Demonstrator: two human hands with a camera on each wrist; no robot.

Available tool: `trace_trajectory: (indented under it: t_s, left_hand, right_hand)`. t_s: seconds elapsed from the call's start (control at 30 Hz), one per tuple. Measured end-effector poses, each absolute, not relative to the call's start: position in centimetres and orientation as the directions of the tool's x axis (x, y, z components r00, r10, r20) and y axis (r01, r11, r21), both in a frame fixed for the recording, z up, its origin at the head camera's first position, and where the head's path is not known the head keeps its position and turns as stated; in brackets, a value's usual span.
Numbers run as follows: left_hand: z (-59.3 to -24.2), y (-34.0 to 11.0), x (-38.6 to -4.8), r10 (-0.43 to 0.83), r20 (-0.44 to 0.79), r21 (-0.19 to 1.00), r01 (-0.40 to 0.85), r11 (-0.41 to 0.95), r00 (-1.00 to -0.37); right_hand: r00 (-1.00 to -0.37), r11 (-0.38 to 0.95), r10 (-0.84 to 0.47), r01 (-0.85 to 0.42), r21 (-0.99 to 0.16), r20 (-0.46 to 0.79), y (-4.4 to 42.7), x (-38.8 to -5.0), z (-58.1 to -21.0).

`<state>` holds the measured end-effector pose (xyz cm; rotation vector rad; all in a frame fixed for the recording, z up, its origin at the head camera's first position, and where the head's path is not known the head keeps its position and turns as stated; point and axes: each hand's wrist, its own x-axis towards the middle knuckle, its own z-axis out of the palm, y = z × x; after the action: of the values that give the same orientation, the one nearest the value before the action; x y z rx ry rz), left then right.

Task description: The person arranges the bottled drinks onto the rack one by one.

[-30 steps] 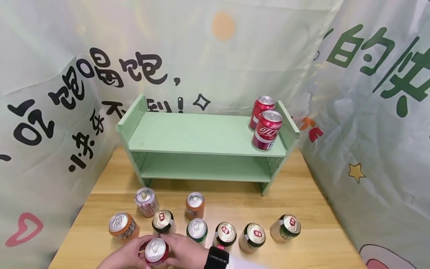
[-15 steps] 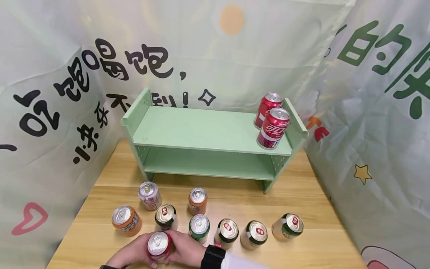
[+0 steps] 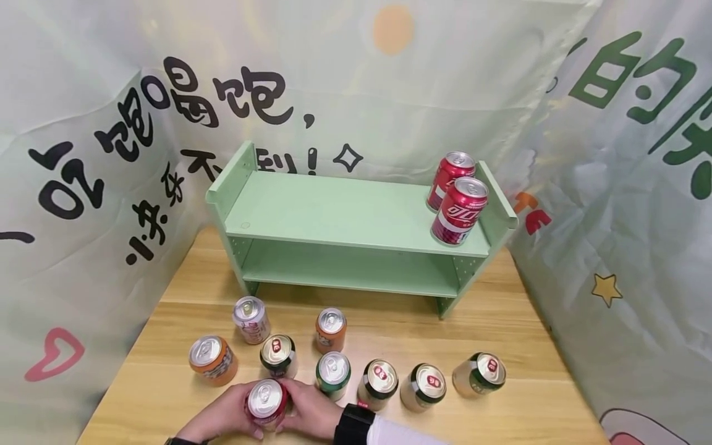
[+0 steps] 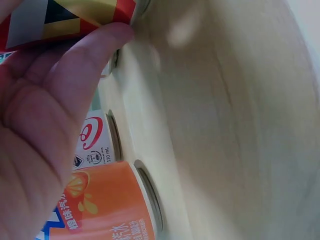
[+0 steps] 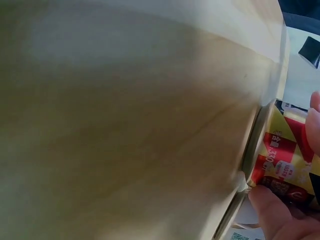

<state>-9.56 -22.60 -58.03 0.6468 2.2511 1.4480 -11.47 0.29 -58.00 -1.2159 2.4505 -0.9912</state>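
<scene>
A red-and-gold drink can point(image 3: 265, 400) stands between both hands near the front edge of the view. My left hand point(image 3: 225, 415) grips its left side; in the left wrist view the thumb point(image 4: 107, 42) lies along the can wall. From the right, my right hand point(image 3: 313, 413) holds the same can, and the right wrist view has fingers on its printed side point(image 5: 285, 155). Just behind it is a black-and-gold-topped can point(image 3: 278, 356). An orange can point(image 3: 214, 361) stands left of the hands, and a green-rimmed can point(image 3: 333, 374) is close to the right hand.
A green two-tier shelf point(image 3: 345, 213) stands at the back, with two red cola cans point(image 3: 460, 211) at the right of its upper board. A pale can point(image 3: 251, 320), another orange can point(image 3: 330, 330) and several dark-rimmed cans point(image 3: 424, 387) stand on the wooden table point(image 3: 523, 321). Printed cloth surrounds it.
The head view has tilted and swung slightly left, so the shelf and cans sit a little higher and further right. Both hands keep holding the red-and-gold can.
</scene>
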Motion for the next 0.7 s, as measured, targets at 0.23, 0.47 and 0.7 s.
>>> trace_trajectory:
  t_s: [0.23, 0.47, 0.7]
  left_hand:
    - [-58.3, -22.7, -9.4, 0.56, -0.036, 0.918, 0.193, 0.346, -0.828]
    - [-57.4, -22.5, -9.2, 0.566, -0.032, 0.914, 0.205, 0.35, -0.824]
    - [-53.9, -22.2, -9.0, 0.559, -0.069, 0.892, 0.2, 0.405, -0.826]
  right_hand:
    - [-0.627, 0.417, -0.775, -0.607, -0.677, 0.084, 0.3, -11.4, -58.0]
    - [-0.589, 0.394, -0.803, -0.644, -0.656, 0.096, 0.7, -11.6, -56.9]
    - [-0.598, 0.38, -0.795, -0.623, -0.684, 0.103, 0.9, -11.5, -54.1]
